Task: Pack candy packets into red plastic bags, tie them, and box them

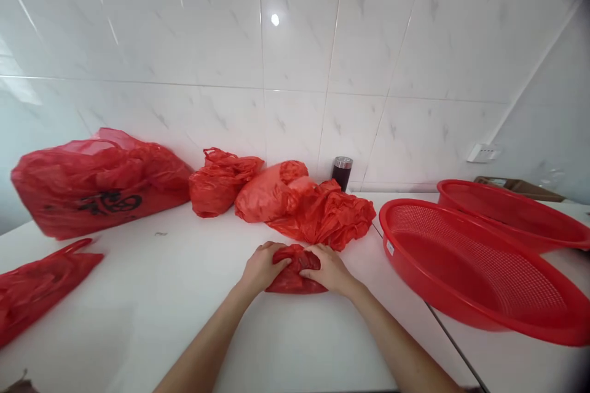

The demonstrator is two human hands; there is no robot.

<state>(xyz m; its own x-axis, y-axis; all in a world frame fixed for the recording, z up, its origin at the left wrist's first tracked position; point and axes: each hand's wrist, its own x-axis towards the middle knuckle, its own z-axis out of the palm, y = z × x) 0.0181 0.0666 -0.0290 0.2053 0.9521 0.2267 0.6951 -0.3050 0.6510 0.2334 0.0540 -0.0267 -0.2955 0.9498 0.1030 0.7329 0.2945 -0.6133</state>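
A small red plastic bag [295, 282] lies on the white table in front of me, and both my hands are on it. From its left side my left hand [264, 266] grips it, the thumb pressed into the crumpled film. On the opposite side my right hand [330, 269] has its fingers curled over the top and its thumb on the near face. What the bag contains is hidden. Just behind it rests a heap of crumpled red bags [343, 218].
Along the tiled wall stand a large red bag with black print [113, 199], a knotted red bag [221, 187], a rolled red bag [267, 193] and a dark tumbler [342, 173]. Red strainer baskets [442, 285] occupy the right. Another flat red bag [37, 288] lies left.
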